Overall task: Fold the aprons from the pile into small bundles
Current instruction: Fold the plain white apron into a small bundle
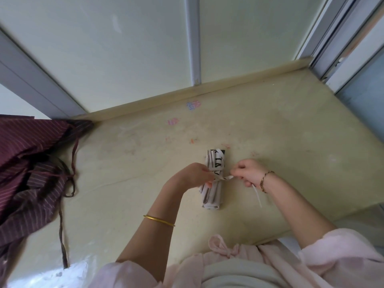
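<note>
A grey-and-white apron folded into a narrow bundle [214,192] lies lengthwise on the beige table [133,167], a white strap [223,178] wound across its middle. My left hand [195,175] grips the bundle from the left and holds one end of the strap. To the right of the bundle, my right hand [248,172] pinches the other end of the strap, and its loose tail [257,195] hangs below the wrist. The pile of maroon striped aprons [31,169] is heaped at the table's left edge, dark ties trailing from it.
A wall with grey panel frames [193,42] runs along the table's far side. A window frame [342,44] stands at the far right. Small coloured marks [193,104] dot the tabletop. A clear plastic bag [62,273] lies at the near left corner.
</note>
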Tool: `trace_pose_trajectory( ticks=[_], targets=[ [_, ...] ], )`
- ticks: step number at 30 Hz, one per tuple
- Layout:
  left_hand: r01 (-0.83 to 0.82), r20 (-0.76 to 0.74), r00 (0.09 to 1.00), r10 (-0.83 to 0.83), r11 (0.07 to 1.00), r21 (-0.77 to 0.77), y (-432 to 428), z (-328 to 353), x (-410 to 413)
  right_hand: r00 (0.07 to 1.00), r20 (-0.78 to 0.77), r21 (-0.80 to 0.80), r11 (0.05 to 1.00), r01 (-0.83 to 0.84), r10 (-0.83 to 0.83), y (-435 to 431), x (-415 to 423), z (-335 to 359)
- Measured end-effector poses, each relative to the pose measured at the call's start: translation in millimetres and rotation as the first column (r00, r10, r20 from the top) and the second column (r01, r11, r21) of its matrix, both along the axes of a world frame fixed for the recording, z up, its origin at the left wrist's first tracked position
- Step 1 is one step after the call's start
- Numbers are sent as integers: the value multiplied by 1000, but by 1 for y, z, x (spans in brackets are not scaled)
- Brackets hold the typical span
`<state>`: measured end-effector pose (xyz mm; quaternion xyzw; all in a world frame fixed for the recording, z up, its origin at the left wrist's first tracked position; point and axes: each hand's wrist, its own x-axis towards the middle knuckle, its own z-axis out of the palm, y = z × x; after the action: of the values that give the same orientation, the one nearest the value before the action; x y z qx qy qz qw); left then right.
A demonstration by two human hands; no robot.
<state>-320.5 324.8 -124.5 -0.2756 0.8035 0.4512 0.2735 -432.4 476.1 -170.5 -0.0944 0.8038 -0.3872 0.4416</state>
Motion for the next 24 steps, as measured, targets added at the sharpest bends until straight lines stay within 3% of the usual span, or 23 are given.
trace_pose_trajectory(
  ticks=[4, 7, 10, 14, 17, 20, 24],
  targets=[
    [71, 22, 997, -70, 997, -38, -3, -3, 1, 955, -134, 133, 960, -246, 263, 10, -7, 7],
    [65, 19, 998, -64, 995, -79, -4, -5, 0, 885, -404, 196, 967, -162, 230, 10, -13, 0],
    [64, 11, 998, -63, 990, -129, -4, -2, -1, 823, -516, 315, 946, -75, 237, 12, -19, -9],
    [104, 7, 995, -104, 983, -153, -6, 0, -2, 815, -524, 356, 933, -57, 249, 12, -20, -15],
    [54, -151, 986, -64, 996, -71, -1, 2, -5, 841, -502, 281, 957, -65, 205, 16, -20, -17],
    [-121, -289, 941, 176, 973, 197, 13, 6, -12, 877, -452, 252, 966, -50, 163, 16, -19, -12],
    [-278, -223, 900, 375, 886, 370, 23, -7, -19, 966, -257, 60, 997, 43, -26, 17, -14, 6]
  ],
)
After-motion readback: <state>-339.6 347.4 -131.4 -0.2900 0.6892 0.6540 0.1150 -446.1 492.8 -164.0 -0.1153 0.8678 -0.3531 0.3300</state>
